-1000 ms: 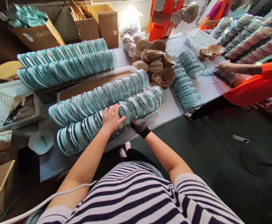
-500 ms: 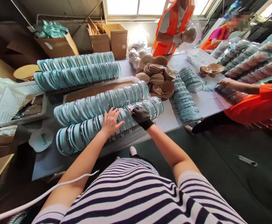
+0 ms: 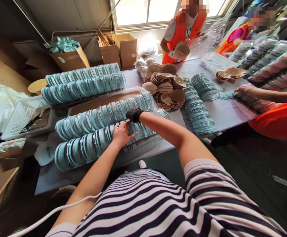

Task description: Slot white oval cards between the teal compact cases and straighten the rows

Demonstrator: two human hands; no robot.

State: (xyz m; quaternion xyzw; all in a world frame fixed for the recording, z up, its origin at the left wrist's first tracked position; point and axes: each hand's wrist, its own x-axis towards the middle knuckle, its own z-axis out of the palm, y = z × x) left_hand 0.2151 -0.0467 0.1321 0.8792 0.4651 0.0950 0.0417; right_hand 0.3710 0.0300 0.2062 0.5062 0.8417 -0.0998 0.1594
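Centrally, left hand (image 3: 122, 133): bare, fingers spread, palm flat on the near row (image 3: 89, 144) of teal-rimmed glass discs, about midway along it. Right hand (image 3: 134, 114): in a black dotted glove, knuckles toward the camera, fingers curled down into the discs where near row and second row (image 3: 101, 115) meet; whether pinching a disc cannot be told. Both hands just beside each other, right slightly farther.

Near row: discs on edge, leaning, running from near left to far right on a white table (image 3: 222, 113). Second row: same discs, parallel, just behind, against a brown cardboard sheet (image 3: 96, 102) under clear plastic. Two more rows (image 3: 84, 82) farther left, stacked one above the other.

Right of the rows: heap of brown round lids (image 3: 164, 86); beside it a line of flat-stacked discs (image 3: 197, 112) and a smaller coil (image 3: 204, 87). Far right: long wrapped stacks (image 3: 271, 59).

Left edge: white slotted basket (image 3: 22, 115), white cap (image 3: 46, 153) near the table corner, cardboard boxes (image 3: 120, 49) by the far wall, one open box (image 3: 70, 57) holding teal discs.

Others: person in orange vest (image 3: 182, 29) at the far side holding a brown lid; orange sleeve (image 3: 278, 115) at right with a hand (image 3: 244, 89) on a wrapped stack. Near foreground: striped shirt (image 3: 158, 204), white cable (image 3: 49, 214).
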